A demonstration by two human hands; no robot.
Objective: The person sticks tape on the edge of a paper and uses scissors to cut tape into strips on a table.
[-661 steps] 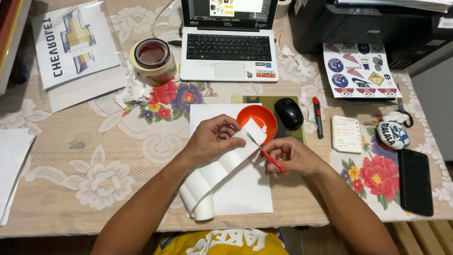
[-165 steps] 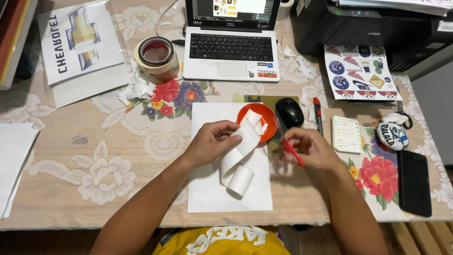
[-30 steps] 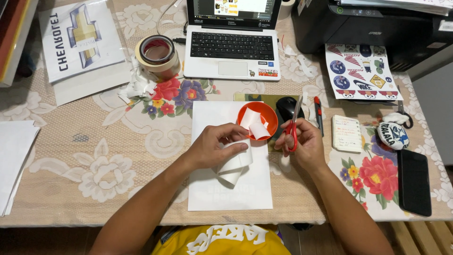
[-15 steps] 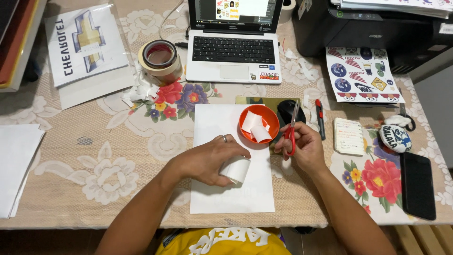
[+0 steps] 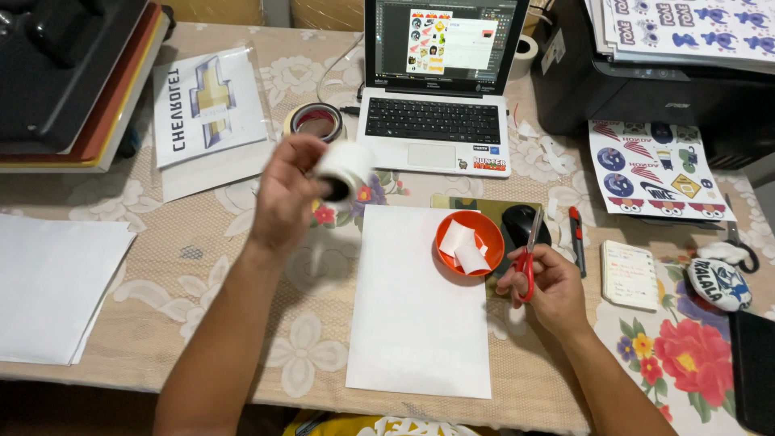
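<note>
The left hand [image 5: 286, 194] is raised above the desk [image 5: 161, 266], fingers curled round a white paper roll [image 5: 343, 169]. The roll is a short, tight cylinder of white sheet, slightly blurred; its long axis runs slantwise, from the palm up and away toward the laptop [image 5: 436, 97], and the dark open end faces down toward the person. Just beyond the left hand's knuckles sits a ring of tape [image 5: 316, 121] on the desk, and further out to that hand's outer side lies a printed sheet with a gold cross-shaped emblem [image 5: 208, 101].

The right hand [image 5: 549, 282] rests low on the desk, closed around the red handles of a pair of scissors [image 5: 529, 254]. Their long axis stands nearly straight away from the person, the blades shut and the tips pointing toward a black computer mouse [image 5: 525, 226]. Just to the inner side of the right hand is an orange bowl [image 5: 470, 242] holding a few cut white paper pieces [image 5: 462, 246]. Between the two hands, nearer the person, lies a plain white sheet [image 5: 416, 315], flat, its long side running away from the person. On the outer side of the right hand lie a red-capped utility knife [image 5: 576, 238] and a small notepad [image 5: 630, 274].
</note>
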